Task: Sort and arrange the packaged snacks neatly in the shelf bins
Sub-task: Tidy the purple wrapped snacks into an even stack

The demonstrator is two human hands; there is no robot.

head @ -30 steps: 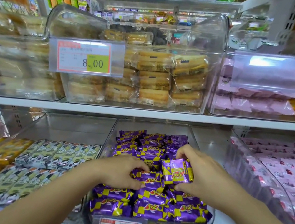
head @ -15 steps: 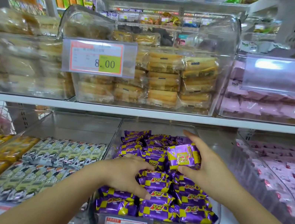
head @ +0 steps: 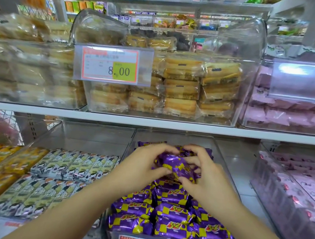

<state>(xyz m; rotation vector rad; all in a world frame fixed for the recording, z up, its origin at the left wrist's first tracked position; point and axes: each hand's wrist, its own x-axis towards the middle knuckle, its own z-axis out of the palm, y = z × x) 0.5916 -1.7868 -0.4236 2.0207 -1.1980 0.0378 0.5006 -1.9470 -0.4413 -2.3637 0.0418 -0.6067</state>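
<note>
Snack [head: 176, 165]: my left hand [head: 140, 168] has joined my right hand [head: 210, 182], 2 hands gripping it above the bin [head: 159, 137] full of purple packs [head: 173, 220].

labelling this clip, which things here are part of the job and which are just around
In the job: purple pack, held by left hand and right hand; purple stack; bin.
Just around: white packs, pink packs, bread packs, price tag.

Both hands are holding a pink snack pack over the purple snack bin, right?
Not quite. The pack is purple and yellow, not pink. The head view shows the left hand and the right hand holding it over the purple snack bin.
</note>
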